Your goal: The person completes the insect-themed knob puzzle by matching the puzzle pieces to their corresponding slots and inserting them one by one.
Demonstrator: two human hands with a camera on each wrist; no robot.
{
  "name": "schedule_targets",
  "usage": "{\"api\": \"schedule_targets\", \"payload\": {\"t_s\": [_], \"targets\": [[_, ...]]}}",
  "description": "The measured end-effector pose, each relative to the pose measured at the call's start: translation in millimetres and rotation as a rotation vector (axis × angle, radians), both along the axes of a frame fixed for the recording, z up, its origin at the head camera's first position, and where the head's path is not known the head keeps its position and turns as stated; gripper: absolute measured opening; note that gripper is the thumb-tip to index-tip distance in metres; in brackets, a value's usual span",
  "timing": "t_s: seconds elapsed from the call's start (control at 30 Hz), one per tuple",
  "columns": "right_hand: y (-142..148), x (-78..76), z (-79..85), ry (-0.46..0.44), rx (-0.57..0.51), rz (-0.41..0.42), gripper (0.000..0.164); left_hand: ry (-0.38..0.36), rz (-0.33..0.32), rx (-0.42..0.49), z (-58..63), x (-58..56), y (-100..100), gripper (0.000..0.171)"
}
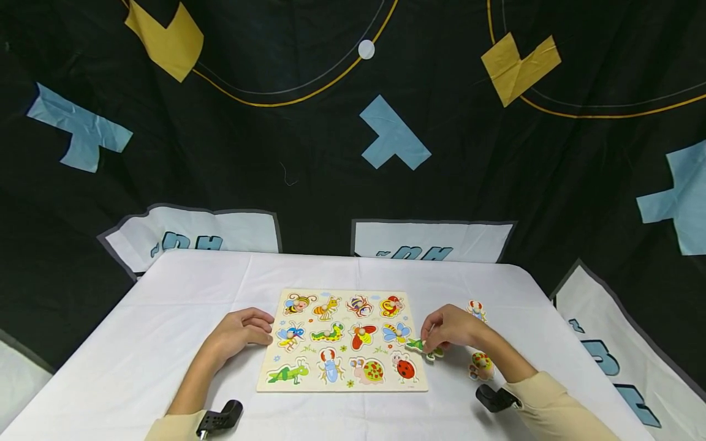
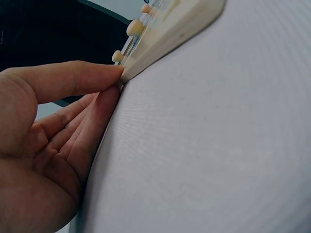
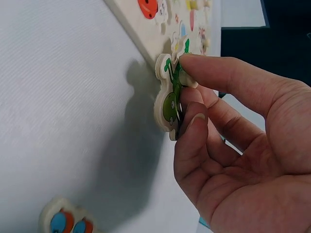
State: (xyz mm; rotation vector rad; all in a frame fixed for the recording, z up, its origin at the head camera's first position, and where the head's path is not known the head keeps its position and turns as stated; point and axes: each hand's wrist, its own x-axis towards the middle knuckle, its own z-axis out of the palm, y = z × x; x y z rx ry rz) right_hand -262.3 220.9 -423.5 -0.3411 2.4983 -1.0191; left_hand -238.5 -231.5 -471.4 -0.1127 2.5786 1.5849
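A wooden insect puzzle board (image 1: 344, 387) lies flat on the white table, with bee, spider, caterpillar, ladybird and other insect pictures. My left hand (image 1: 238, 335) rests at its left edge; in the left wrist view the thumb (image 2: 80, 77) and fingertips meet right at the board's side (image 2: 170, 46). At the board's right edge my right hand (image 1: 451, 329) pinches a green grasshopper puzzle piece (image 1: 416, 345). In the right wrist view this grasshopper piece (image 3: 170, 104) is tilted on edge, thumb and fingers behind it, its shadow falling on the cloth.
Right of the board lie a beetle piece (image 1: 475, 309) and a snail piece (image 1: 482, 361), the latter near my right forearm. Part of a blue-and-orange piece (image 3: 65, 221) shows low in the right wrist view. A black curtain (image 1: 320, 153) hangs behind the table.
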Motion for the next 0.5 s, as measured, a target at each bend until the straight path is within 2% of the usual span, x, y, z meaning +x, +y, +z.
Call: {"api": "schedule_targets", "payload": {"t_s": [0.5], "targets": [[-26, -3.4, 4.3, 0.008, -0.063, 0.047, 0.017, 0.001, -0.004, -0.005, -0.2, 0.0, 1, 0.045]]}}
